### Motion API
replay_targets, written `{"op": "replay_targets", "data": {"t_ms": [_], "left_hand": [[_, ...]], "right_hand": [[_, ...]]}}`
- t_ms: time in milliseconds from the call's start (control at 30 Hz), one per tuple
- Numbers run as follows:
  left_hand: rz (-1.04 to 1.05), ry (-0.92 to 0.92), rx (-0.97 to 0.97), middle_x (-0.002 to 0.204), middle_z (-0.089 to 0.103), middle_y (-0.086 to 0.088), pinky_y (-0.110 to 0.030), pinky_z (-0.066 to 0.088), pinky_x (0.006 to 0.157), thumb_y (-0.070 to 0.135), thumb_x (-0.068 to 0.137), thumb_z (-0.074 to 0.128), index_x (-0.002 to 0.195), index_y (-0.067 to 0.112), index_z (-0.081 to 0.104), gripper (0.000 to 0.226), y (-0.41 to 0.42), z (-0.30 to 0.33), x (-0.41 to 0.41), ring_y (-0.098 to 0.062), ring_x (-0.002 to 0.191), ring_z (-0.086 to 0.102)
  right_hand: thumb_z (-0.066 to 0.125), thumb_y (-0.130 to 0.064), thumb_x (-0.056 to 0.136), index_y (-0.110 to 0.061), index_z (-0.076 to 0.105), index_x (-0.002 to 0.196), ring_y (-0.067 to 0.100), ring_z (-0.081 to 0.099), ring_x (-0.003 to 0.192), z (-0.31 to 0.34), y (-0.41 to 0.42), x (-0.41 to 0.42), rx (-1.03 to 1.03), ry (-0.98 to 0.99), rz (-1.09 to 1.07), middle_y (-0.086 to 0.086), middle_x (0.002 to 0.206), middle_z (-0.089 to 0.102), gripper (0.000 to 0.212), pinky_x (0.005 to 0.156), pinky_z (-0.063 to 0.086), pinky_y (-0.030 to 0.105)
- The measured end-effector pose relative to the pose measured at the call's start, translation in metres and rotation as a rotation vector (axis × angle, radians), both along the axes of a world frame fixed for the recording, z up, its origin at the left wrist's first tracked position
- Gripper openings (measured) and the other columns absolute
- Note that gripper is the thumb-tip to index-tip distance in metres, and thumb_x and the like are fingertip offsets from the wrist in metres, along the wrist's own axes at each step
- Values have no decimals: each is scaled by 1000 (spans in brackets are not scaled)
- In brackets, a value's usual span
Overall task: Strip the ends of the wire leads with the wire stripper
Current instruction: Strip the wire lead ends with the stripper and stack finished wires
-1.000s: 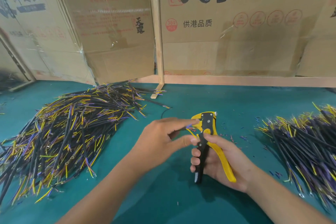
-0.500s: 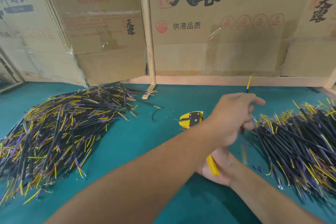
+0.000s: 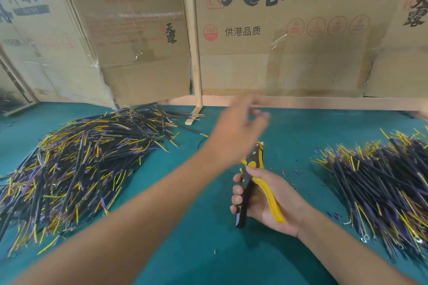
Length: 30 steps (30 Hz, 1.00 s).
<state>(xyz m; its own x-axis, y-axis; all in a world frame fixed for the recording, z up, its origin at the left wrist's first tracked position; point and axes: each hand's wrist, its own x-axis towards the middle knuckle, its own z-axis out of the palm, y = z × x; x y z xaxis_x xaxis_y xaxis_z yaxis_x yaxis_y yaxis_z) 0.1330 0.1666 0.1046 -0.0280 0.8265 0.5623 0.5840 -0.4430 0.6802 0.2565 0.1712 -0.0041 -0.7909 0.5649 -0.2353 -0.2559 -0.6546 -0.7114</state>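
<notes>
Stripping wire leads at a green bench [image 3: 208, 250], seen mid-batch.

Heaped at left, a large pile of leads [image 3: 76, 164], black-sheathed with yellow and purple ends, likely kept apart from the right-hand pile of leads [image 3: 379, 183] to separate stripped stock from unstripped; which was which could not be told. Reached across the middle, blurred left hand [image 3: 238, 129], fingers apparently loose and holding nothing visible, though blur left that uncertain. Gripped in the right hand [image 3: 266, 196], fingers curled round its handles, the yellow-and-black wire stripper [image 3: 252, 183], head up and no wire seen in it. Scattered just beside, small insulation scraps [image 3: 289, 172]. No containers seen; cardboard panels [image 3: 289, 41] stood behind.
</notes>
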Motion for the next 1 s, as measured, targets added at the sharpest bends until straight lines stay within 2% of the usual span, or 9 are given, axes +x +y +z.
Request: {"op": "replay_targets", "data": {"t_ms": [67,133,200,300,600,700,833,933,1000], "left_hand": [[241,353,-33,109,62,-12,-36,46,88,4,94,55,106,5,61,14,5,-4,-62,-29,103,58],[537,765,-329,121,56,-15,-41,43,95,12,94,51,118,7,58,25,6,-17,-125,-34,115,52],[770,1019,-593,130,50,-13,-43,41,99,23,93,52,126,11,55,35,-5,-29,-174,-33,123,47],[866,1136,-700,130,48,-11,-44,41,99,31,92,57,125,13,57,38,-23,-49,-214,-32,125,45],[848,1356,-564,128,46,-7,-37,44,95,14,97,49,127,11,48,31,-36,-59,-226,-26,121,48],[861,1206,-412,118,55,-14,-43,45,88,17,103,45,116,7,46,16,-36,-42,-213,-34,111,55],[764,779,-124,80,65,-20,-42,40,58,21,105,41,97,12,36,13,-36,-16,-190,-41,71,60],[433,200,-13,75,66,-4,-39,51,63,23,103,50,95,17,46,11,-38,-6,-156,-30,72,61],[178,-163,84,73,64,2,-30,50,52,19,103,53,94,18,49,10,-40,-10,-127,-19,64,59]], "right_hand": [[71,-30,84,-5,58,98,29,49,68,3,-2,1,-9,10,5,13,79,49,32,72,52,44],[69,-31,86,-5,57,100,29,49,68,5,-2,1,-8,2,6,13,79,49,31,72,52,45],[65,-32,90,-5,57,101,29,50,69,4,-1,0,-11,-11,7,13,80,49,31,73,52,46],[65,-32,90,-5,57,101,29,50,69,4,-1,0,8,-3,16,13,80,49,31,75,52,46],[61,-31,93,-4,56,104,29,50,69,3,-1,0,4,-6,6,14,80,49,30,75,52,47],[61,-32,92,-4,56,104,29,50,69,4,-1,0,5,-10,6,14,80,48,30,74,52,47],[63,-30,91,-4,55,104,29,49,69,5,-1,-1,18,-16,4,15,81,48,30,74,52,47],[68,-30,87,-5,55,103,30,49,69,6,-1,-1,15,-17,6,15,81,49,33,75,52,47],[68,-32,87,-5,55,103,30,49,70,5,-1,0,11,-10,11,15,82,48,34,75,52,47]]}}
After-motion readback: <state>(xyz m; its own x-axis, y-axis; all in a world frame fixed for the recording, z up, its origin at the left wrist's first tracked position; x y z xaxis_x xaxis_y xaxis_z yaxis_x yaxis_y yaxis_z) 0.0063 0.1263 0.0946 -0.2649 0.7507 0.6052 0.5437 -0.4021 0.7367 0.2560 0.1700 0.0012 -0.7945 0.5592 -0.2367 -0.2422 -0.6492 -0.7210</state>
